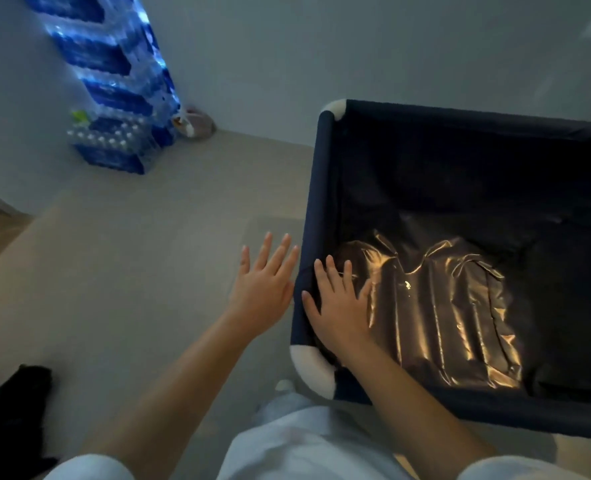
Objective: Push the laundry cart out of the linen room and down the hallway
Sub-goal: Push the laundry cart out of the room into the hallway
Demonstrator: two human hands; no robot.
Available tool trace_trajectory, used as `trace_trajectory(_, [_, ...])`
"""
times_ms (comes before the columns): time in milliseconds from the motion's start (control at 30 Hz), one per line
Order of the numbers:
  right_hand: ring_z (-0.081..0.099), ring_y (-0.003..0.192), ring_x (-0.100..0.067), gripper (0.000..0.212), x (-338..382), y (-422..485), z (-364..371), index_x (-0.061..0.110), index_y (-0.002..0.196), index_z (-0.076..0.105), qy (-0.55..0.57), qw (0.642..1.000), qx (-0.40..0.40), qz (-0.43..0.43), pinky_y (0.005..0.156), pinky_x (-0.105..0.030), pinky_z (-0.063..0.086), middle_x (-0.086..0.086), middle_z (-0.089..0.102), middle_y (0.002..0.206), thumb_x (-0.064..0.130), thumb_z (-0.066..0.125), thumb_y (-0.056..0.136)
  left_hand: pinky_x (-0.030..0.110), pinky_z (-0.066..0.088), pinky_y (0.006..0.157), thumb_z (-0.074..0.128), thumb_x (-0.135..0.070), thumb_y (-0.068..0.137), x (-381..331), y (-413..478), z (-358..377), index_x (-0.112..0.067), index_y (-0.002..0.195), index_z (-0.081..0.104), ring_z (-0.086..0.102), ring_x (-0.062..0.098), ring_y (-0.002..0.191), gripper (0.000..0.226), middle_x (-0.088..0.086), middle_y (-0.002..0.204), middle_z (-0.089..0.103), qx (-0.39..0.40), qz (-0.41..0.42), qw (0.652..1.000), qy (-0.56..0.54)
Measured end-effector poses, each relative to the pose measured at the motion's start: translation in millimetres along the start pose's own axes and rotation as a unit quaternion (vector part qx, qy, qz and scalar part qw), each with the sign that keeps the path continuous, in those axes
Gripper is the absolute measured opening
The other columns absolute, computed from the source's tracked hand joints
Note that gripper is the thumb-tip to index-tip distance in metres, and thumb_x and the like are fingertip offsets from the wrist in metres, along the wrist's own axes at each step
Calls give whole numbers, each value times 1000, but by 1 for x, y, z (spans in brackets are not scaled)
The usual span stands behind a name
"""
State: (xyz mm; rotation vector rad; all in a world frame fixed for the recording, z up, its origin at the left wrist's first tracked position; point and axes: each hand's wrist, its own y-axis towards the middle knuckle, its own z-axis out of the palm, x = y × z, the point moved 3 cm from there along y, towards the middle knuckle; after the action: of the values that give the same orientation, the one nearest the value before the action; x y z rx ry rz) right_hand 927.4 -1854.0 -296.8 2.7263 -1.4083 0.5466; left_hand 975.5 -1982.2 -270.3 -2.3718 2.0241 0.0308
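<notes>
Grip comes first — my right hand lies flat, seemingly on the rim of the laundry cart, left hand spread beside it — neither holds anything.

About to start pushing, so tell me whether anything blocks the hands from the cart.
Nothing visible does. The right hand is over the side rim of the cart; the left hand hovers open just beside it, over bare floor.
</notes>
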Motion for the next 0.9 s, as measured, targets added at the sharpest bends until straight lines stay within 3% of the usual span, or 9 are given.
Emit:
trace_trajectory(133, [-8, 144, -27, 62, 12, 12, 0, 23, 147, -1, -2, 998, -16, 53, 110, -58, -6, -2, 1, 158, 49, 23, 96, 56, 1, 110, 30, -32, 96, 26, 24, 6, -17, 146, 3, -6, 29, 142, 59, 5, 156, 4, 28, 42, 999, -1])
trace_trajectory(400, [-7, 144, -28, 61, 23, 27, -3, 23, 147, 5, -8, 979, -68, 194, 110, -58, -6, -2, 5, 158, 49, 23, 95, 54, 0, 111, 22, -36, 98, 31, 71, 7, -18, 145, -6, -12, 26, 141, 58, 3, 156, -6, 45, 206, 977, 0])
trace_trajectory(667, [-8, 143, -30, 63, 69, 46, 13, 20, 147, -1, -3, 917, -74, 392, 110, -59, -5, -4, 0, 158, 51, 20, 96, 52, 1, 112, 21, -35, 97, 72, 113, -3, -17, 144, -9, -13, 26, 141, 59, 4, 156, -9, 62, 379, 923, 33])
trace_trajectory(900, [-6, 143, -31, 62, 90, 69, 12, 20, 148, 4, 11, 867, -108, 487, 109, -60, -6, -4, 4, 158, 50, 22, 96, 52, 2, 112, 22, -36, 98, 82, 151, -5, -17, 145, -5, -13, 27, 141, 58, 4, 156, -4, 60, 474, 878, 29])
